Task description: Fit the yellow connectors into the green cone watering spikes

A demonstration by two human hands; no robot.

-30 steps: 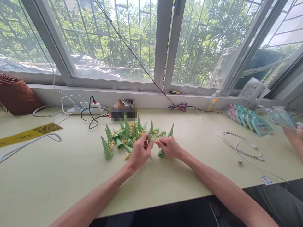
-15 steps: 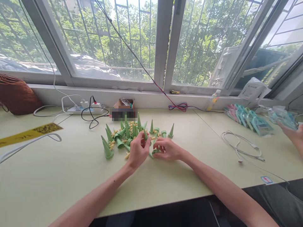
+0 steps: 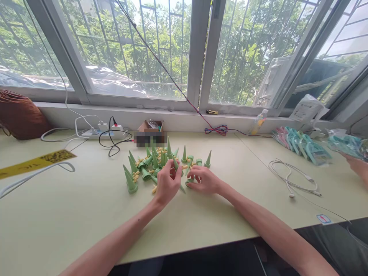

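My left hand is closed around a green plastic cone spike, held point up above the pile. To its right, my right hand has its thumb and fingers curled round a small green ring-shaped cap low over the table. Beyond both hands lies a loose pile of green cone spikes, some upright and some on their sides. Green threaded caps and small yellow plastic pieces are mixed among them. The fingers partly hide the spike's base and the cap.
An open cardboard box stands behind the pile. A power strip with cables is back left. A white cable, a bottle and bagged teal items lie right, near another person's hand.
My right hand has shifted slightly right with the cap, widening the gap from my left hand. My left hand barely moved. The other person's hand moved right.
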